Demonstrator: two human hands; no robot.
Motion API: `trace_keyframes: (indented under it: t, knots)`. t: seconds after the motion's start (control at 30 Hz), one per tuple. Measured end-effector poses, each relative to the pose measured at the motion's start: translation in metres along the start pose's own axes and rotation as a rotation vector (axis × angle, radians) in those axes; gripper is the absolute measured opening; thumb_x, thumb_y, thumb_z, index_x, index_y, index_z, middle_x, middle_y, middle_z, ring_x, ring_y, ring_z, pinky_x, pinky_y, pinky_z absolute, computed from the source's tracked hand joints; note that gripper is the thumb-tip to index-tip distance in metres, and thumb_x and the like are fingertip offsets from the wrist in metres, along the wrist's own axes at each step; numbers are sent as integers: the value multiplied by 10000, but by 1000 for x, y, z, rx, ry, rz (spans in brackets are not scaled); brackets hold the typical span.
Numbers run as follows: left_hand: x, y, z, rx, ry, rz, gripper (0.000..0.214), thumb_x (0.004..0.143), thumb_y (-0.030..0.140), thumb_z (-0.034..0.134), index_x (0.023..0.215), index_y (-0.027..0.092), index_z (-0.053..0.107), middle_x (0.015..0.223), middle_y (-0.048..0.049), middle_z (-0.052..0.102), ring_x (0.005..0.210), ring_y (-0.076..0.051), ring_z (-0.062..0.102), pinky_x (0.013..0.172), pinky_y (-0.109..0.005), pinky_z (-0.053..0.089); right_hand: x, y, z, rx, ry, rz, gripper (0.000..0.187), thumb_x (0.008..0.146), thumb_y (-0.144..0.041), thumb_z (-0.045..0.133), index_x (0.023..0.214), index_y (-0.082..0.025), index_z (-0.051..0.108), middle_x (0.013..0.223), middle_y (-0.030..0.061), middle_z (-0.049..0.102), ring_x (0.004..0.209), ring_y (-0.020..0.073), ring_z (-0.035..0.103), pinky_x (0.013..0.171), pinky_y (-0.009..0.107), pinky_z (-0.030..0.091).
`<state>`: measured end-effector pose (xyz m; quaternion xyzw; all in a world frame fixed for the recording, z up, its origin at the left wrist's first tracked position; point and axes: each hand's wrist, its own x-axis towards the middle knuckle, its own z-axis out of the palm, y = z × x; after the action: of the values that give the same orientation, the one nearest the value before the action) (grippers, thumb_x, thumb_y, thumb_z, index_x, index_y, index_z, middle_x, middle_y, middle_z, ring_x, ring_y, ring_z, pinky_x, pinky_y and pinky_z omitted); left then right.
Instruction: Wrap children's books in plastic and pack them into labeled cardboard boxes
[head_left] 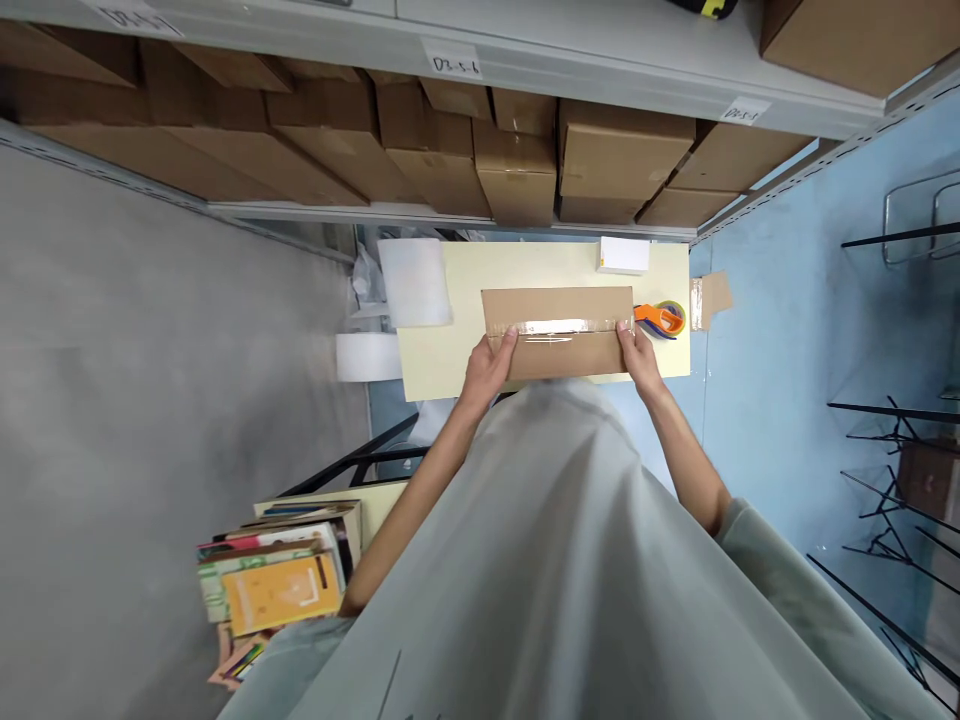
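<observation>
Both of my hands grip a brown cardboard box [559,358] by its two short ends, over a pale yellow table. Shiny clear tape runs along the middle of its upper face. My left hand [489,370] has its thumb on the box's left end, with the other fingers hidden behind or under it. At the opposite end, my right hand [637,355] presses its thumb near the tape's end, its fingers partly hidden. Just right of that hand lies an orange tape dispenser [661,320]. A small white box [624,255] sits farther back on the table [517,262].
Metal shelving [510,75] with several cardboard boxes [517,180] spans the area beyond the table. White rolls [415,282] stand at the table's left. Books and papers [281,590] are stacked lower left. Black metal frames [892,500] stand at the right.
</observation>
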<state>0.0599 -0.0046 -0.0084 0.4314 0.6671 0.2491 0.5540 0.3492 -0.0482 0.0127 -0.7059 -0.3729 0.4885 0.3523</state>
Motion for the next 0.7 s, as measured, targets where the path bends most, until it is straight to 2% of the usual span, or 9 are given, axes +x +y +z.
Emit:
trace_keyframes:
  t: [0.07,0.13,0.23,0.3,0.4,0.5,0.6,0.7]
  knots:
    - [7,2,-1,-17,-36,-22,675,1054,734,635,1392,165,765,1479,-173,793,1498,-378,676,1313,-511,500,4,-1,-2,47,-21,38,1002,962,-980,543,1564,-192,685,1599,145,727,1550,376,631,1342,545,493]
    - [9,2,-3,-13,-44,-18,725,1047,756,626,1447,163,743,1539,-180,760,1541,-385,644,1338,-514,475,6,-2,-3,42,-34,48,1028,930,-998,573,1546,-182,690,1609,158,718,1557,379,625,1343,537,491]
    - [7,-3,-4,37,60,17,873,1018,810,630,1618,176,617,1760,-199,566,1687,-394,481,1421,-527,350,5,-4,-3,-50,35,0,1054,911,-997,607,1583,-187,663,1652,162,683,1627,378,550,1397,535,408]
    - [6,-7,-2,46,119,48,980,989,829,663,1696,167,520,1812,-222,485,1714,-400,436,1434,-531,322,4,-4,1,-58,69,-33,1040,928,-981,603,1616,-202,640,1661,153,675,1629,369,548,1409,537,385]
    - [9,-11,3,-18,79,142,989,972,813,713,1693,167,507,1702,-230,607,1613,-383,569,1390,-527,408,4,-2,6,32,9,-21,991,961,-955,584,1615,-213,640,1634,144,698,1562,358,622,1367,544,457]
    - [13,-10,2,-94,-6,217,823,1012,783,683,1613,227,595,1586,-175,709,1514,-348,656,1342,-532,475,2,-3,8,111,-43,11,964,950,-943,623,1560,-198,680,1577,149,740,1507,360,676,1337,559,504]
    - [11,-4,-11,-129,-62,210,777,1024,781,663,1578,238,624,1556,-162,730,1478,-341,682,1309,-533,511,-5,-9,10,163,-54,42,953,932,-942,657,1552,-220,693,1561,131,758,1464,358,713,1320,570,528]
    - [6,3,-32,-105,-37,280,806,1020,796,660,1582,219,620,1605,-165,700,1516,-334,650,1343,-510,474,-14,-17,18,162,-36,-6,948,957,-937,635,1602,-243,661,1613,113,726,1498,345,691,1325,543,527]
